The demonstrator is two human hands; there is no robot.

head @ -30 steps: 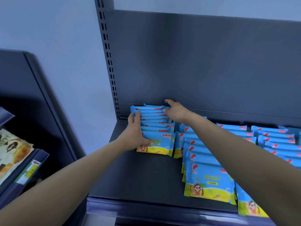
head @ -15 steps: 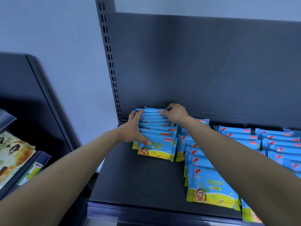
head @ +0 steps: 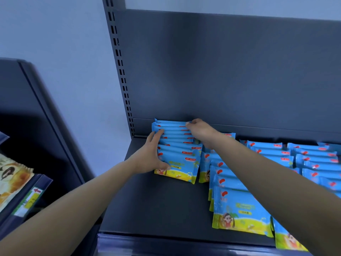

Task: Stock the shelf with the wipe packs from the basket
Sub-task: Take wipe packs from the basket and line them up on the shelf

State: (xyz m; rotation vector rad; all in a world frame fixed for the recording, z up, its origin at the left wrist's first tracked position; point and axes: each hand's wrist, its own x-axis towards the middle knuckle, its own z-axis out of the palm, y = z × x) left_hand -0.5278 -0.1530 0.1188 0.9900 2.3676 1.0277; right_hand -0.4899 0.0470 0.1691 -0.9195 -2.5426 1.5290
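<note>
A row of blue and yellow wipe packs [head: 177, 145] stands on edge at the back left of the dark shelf [head: 166, 209]. My left hand [head: 151, 156] presses flat against the row's left side, with its thumb across the face of the front pack. My right hand [head: 199, 130] reaches over to the rear of the same row, fingers curled on the top edge of the back packs. A second row of packs [head: 230, 206] leans beside it, partly hidden by my right forearm. No basket is in view.
More rows of wipe packs [head: 313, 159] fill the shelf to the right. The slotted upright [head: 120, 61] and the back panel [head: 221, 71] close off the left and rear. A neighbouring shelf at the left holds snack bags [head: 11, 178]. Bare shelf lies before the left row.
My right hand's fingers went from stretched out over the back of the row to curled on the rear packs. My left hand stayed on the row's left side. The view dipped slightly.
</note>
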